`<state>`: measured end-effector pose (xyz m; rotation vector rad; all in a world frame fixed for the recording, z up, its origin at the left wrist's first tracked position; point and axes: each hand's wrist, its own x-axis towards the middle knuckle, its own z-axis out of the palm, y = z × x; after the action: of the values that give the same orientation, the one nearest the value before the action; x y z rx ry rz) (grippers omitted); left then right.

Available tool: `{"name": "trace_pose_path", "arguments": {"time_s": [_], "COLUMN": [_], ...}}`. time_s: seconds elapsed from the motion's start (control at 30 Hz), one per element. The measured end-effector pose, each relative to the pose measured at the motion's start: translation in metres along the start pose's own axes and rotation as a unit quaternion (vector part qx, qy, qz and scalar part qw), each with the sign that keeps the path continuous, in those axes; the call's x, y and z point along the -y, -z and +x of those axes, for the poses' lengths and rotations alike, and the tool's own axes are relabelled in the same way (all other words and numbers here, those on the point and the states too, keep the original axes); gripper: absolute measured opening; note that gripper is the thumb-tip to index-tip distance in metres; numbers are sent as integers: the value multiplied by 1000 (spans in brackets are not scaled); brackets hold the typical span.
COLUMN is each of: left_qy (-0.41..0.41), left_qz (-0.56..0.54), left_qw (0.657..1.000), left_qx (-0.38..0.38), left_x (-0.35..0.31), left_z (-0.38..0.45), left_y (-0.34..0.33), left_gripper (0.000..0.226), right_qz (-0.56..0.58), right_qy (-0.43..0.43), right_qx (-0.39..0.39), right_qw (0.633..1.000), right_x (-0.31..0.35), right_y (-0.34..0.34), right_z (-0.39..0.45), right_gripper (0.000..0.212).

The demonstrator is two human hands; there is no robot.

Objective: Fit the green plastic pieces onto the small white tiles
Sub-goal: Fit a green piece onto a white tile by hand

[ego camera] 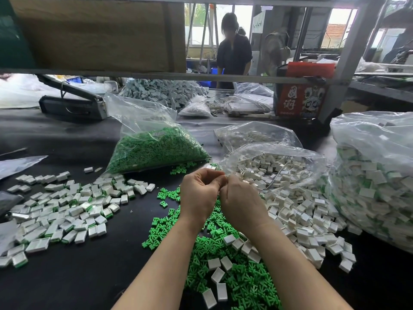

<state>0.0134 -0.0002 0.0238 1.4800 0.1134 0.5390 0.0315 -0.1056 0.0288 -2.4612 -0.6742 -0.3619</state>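
Observation:
My left hand (pixel 199 193) and my right hand (pixel 240 201) meet above the table's middle, fingertips pressed together around something small that the fingers hide. Loose green plastic pieces (pixel 223 271) lie heaped beneath my forearms. Empty white tiles (pixel 301 211) spread out to the right, spilling from an open clear bag (pixel 274 166). On the left lies a pile of white tiles with green fitted in them (pixel 67 211).
A clear bag of green pieces (pixel 154 148) stands behind my hands. A big bag of finished tiles (pixel 375 182) fills the right edge. The black table (pixel 78 276) carries a metal frame (pixel 73 104) and more bags at the back. A person (pixel 233 52) stands beyond the shelf rail.

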Motion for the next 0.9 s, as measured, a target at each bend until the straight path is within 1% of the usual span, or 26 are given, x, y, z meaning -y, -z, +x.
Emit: {"name": "trace_pose_path", "arguments": {"time_s": [0.1,0.23,0.27,0.33,0.37,0.47,0.53,0.6,0.7,0.8,0.9], "left_qy": [11,14,7,-5,-12,-30,-34,-20,-1,11,18], "left_qz": [-46,-112,-119,-122,-119,-105,-99,-108,-114,-109,-128], "left_qw": [999,992,990,989,989,990,991,991,989,989,984], "left_qx": [18,60,70,85,88,91,82,77,89,103,121], "left_x": [-4,-13,-15,-18,-20,-20,-19,-20,-20,-20,-23], "left_z": [2,5,5,5,5,6,6,6,4,1,-1], "left_y": [0,6,8,10,11,10,10,12,13,10,7], "left_gripper": [18,8,13,22,22,10,12,10,10,13,7], "right_qz": [23,78,87,99,104,126,185,297,448,532,592], "right_qy": [4,17,21,29,28,8,-14,-36,-87,-104,-101], "right_qx": [-13,-43,-48,-56,-58,-52,-36,-15,34,84,92], "right_qw": [1000,996,995,993,992,991,982,954,889,836,794], "right_x": [-1,2,3,3,2,1,3,4,5,7,10], "right_y": [4,10,11,12,12,13,15,16,17,17,17], "right_z": [2,5,5,6,6,7,8,8,8,6,5], "right_gripper": [10,11,12,15,17,21,21,28,51,71,74]}}
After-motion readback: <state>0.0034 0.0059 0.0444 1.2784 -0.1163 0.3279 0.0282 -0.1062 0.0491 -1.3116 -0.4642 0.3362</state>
